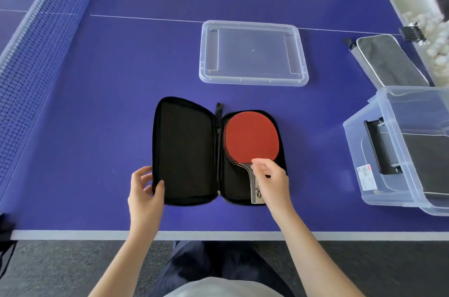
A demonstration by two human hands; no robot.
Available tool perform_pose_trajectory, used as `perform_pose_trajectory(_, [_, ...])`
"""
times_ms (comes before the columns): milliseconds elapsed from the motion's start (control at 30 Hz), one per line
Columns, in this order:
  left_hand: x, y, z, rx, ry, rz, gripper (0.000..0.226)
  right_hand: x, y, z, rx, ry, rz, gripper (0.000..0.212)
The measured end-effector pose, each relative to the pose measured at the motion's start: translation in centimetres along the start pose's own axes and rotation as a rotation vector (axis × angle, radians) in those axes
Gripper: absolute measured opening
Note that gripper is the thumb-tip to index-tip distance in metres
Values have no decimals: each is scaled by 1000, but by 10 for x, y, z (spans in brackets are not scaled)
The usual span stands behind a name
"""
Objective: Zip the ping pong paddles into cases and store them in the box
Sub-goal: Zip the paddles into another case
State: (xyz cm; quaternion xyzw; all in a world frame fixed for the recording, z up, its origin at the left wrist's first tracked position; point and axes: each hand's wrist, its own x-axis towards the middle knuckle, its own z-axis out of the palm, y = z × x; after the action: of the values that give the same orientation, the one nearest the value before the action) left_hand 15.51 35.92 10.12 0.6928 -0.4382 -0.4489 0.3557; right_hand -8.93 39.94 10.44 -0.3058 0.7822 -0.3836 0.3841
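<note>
While the big blue tabletop [121,102] holds everything, the things sit spread out so each is easy to reach. On the right side stands the clear box [398,151], open at the top, with a dark case already lying inside it. Its flat clear lid [252,52] rests farther back in the middle, out of the way. Another gray case [391,61] lies zipped up behind the box, so it looks ready to go in too.

Right in front of the person, the black case [184,151] lies wide open like a book. It lies open so the paddle can go in. The red paddle [251,137] already rests in the right half, round part far away and handle close.

At the near left edge of the case, the left hand [143,189] has its thumb on the rim; that grip is loose, more a steadying touch than a clench. Over the paddle handle, the right hand [272,177] has its fingers curled, and I cannot tell if that grip is pinching the handle or just letting go.

Next, I think, the left half must fold over and the zipper must run around.
</note>
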Motion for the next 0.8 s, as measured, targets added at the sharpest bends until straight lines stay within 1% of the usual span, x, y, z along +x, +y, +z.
perform_pose_trajectory(100, [-19,19,9,40,-65,139,37,0,-24,16,70,-144,-33,20])
perform_pose_trajectory(167, [-28,30,18,86,-140,219,42,-2,-43,24,146,-255,-40,21])
perform_pose_trajectory(233, [-36,38,27,114,-228,263,46,-4,-59,30,239,-328,-32,28])
perform_pose_trajectory(267, [-39,41,32,129,-266,286,47,-5,-65,32,267,-339,-37,31])
perform_pose_trajectory(333, [-45,46,41,165,-316,345,47,-5,-72,32,264,-312,-68,32])
perform_pose_trajectory(433, [-47,49,54,199,-364,401,50,-4,-72,23,171,-229,-95,24])
perform_pose_trajectory(500, [-46,48,59,193,-417,412,51,-1,-68,15,162,-186,-88,19])
perform_pose_trajectory(600, [-43,45,63,150,-464,377,46,7,-64,-3,158,-113,-63,19])
perform_pose_trajectory(733, [-26,31,71,198,-401,290,42,28,-52,-40,182,-19,10,23])
perform_pose_trajectory(800, [-16,25,80,253,-377,232,46,42,-37,-55,164,5,53,24])
